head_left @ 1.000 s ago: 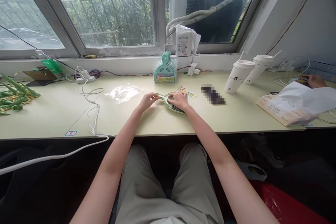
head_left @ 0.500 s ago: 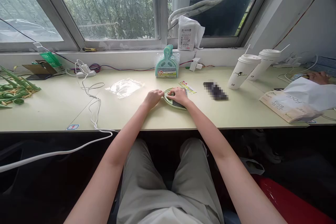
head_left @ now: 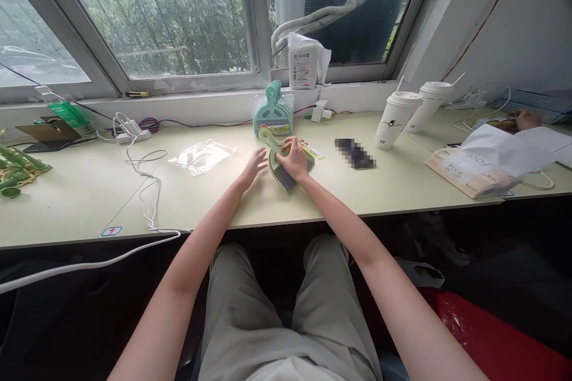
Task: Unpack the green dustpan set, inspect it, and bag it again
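Observation:
A small green hand brush and dustpan set [head_left: 282, 177] is tilted over the table in front of me, its handle pointing up and to the left and its dark bristles toward me. My right hand [head_left: 295, 159] grips it, with the fingers partly hiding the middle. Just left of the set, my left hand [head_left: 254, 168] is off it, fingers spread and holding nothing. A printed card label [head_left: 311, 149] lies behind my right hand. Beyond the set stand several teal dustpan sets [head_left: 273, 112] in clear wrap against the window ledge.
A crumpled clear plastic bag [head_left: 201, 156] lies to the left, near white cables [head_left: 154, 190]. On the right are a blurred dark object [head_left: 355, 153], two white cups with straws [head_left: 397, 119] and a paper bag [head_left: 469, 164]. Another person's hand [head_left: 527, 119] shows at far right.
The brush and dustpan set has turned from lying sideways to handle up. My left hand has let go of it and opened. The view has shifted slightly right.

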Available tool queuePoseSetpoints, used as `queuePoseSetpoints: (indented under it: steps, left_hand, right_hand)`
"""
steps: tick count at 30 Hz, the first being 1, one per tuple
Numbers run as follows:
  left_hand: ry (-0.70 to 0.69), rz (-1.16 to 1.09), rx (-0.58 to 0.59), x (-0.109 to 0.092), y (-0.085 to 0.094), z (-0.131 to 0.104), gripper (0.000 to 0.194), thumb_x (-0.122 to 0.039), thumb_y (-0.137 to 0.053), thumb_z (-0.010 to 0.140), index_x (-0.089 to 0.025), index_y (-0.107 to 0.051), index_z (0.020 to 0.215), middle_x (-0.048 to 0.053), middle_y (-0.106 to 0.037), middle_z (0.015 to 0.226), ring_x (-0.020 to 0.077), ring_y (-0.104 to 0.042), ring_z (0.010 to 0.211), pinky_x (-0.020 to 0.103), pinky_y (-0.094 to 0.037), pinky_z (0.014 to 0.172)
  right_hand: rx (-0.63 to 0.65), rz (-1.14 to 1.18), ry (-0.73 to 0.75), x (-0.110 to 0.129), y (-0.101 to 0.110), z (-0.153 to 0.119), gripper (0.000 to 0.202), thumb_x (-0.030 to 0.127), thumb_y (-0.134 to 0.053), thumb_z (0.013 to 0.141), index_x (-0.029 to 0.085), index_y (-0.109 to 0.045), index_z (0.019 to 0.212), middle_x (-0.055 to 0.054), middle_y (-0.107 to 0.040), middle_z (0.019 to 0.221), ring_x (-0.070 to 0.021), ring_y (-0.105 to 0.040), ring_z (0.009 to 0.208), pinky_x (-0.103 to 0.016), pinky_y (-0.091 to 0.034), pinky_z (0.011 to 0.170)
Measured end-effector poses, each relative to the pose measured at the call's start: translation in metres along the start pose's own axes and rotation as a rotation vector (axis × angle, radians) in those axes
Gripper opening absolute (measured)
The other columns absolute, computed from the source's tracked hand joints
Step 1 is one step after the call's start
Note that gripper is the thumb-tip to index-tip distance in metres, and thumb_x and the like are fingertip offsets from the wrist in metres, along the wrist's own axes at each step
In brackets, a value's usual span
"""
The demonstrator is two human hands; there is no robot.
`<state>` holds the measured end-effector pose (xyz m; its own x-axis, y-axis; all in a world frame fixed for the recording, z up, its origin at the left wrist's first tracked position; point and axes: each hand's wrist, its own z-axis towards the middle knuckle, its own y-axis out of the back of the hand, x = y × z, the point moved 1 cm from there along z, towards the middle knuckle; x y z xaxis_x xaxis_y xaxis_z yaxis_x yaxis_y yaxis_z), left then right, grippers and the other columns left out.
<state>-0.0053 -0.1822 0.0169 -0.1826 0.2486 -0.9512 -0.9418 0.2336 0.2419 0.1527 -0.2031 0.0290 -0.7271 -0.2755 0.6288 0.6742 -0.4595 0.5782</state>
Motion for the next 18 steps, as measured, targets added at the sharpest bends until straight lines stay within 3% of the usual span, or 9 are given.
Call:
queuePoseSetpoints:
  steps: [2,4,8,11,13,15,18]
  left_hand:
    - [0.076,-0.229,0.239,-0.003,-0.011,-0.002,0.050,-0.044,-0.057,0.087,-0.022,-0.053,0.132,0.012,-0.063,0.124,0.0265,-0.062,0.112,0.040,-0.052,0.092]
    - [0.093,-0.339,0.274,-0.005,-0.015,-0.003,0.056,-0.033,-0.067,0.078,-0.021,-0.053,0.131,0.009,-0.065,0.119,0.0236,-0.064,0.104,0.036,-0.053,0.088]
    - [0.133,-0.453,-0.025,0.001,0.003,0.003,0.052,-0.017,-0.064,0.069,-0.018,-0.054,0.120,0.006,-0.066,0.104,0.0174,-0.063,0.087,0.029,-0.054,0.074]
    - [0.159,-0.552,-0.243,0.010,0.024,0.010,0.048,-0.015,-0.063,0.069,-0.021,-0.053,0.116,0.003,-0.064,0.093,0.0151,-0.061,0.078,0.026,-0.054,0.066]
    - [0.175,-0.586,-0.335,0.017,0.035,0.014,0.045,-0.015,-0.064,0.071,-0.023,-0.053,0.115,0.002,-0.063,0.089,0.0151,-0.061,0.075,0.025,-0.053,0.063]
    - [0.198,-0.605,-0.410,0.024,0.043,0.017,0.041,-0.019,-0.063,0.075,-0.024,-0.054,0.115,0.002,-0.063,0.086,0.0159,-0.062,0.073,0.026,-0.053,0.062]
    - [0.211,-0.651,-0.465,0.034,0.051,0.022,0.040,-0.028,-0.062,0.079,-0.025,-0.054,0.119,0.003,-0.064,0.087,0.0180,-0.065,0.077,0.029,-0.056,0.066]
  right_hand:
    - [-0.040,0.077,0.005,0.001,0.000,0.004,0.039,0.029,-0.055,0.088,0.021,-0.048,0.125,-0.007,-0.069,0.106,-0.0239,-0.059,0.106,-0.034,-0.044,0.093]
    - [-0.046,0.119,0.010,-0.003,0.002,0.010,0.036,0.028,-0.047,0.092,0.020,-0.050,0.128,-0.008,-0.069,0.112,-0.0224,-0.060,0.107,-0.036,-0.044,0.097]
    - [-0.132,-0.077,-0.212,-0.036,0.012,0.022,0.044,0.022,-0.032,0.097,0.017,-0.053,0.136,-0.015,-0.057,0.139,-0.0268,-0.047,0.131,-0.046,-0.038,0.108]
    - [0.114,-0.278,-0.325,-0.063,0.014,0.024,0.047,0.018,-0.041,0.093,0.019,-0.054,0.139,-0.014,-0.044,0.154,-0.0313,-0.031,0.146,-0.060,-0.023,0.116]
    - [0.309,-0.285,-0.251,-0.070,0.011,0.022,0.052,0.008,-0.040,0.089,0.024,-0.060,0.133,-0.009,-0.050,0.151,-0.0285,-0.038,0.143,-0.066,-0.012,0.118]
    - [0.415,-0.229,-0.099,-0.068,0.008,0.019,0.058,-0.002,-0.038,0.082,0.028,-0.069,0.120,-0.004,-0.063,0.137,-0.0236,-0.050,0.133,-0.066,-0.006,0.119]
    - [0.383,-0.208,0.072,-0.057,0.008,0.015,0.052,-0.005,-0.040,0.077,0.026,-0.077,0.096,-0.001,-0.072,0.120,-0.0207,-0.056,0.125,-0.060,-0.005,0.121]
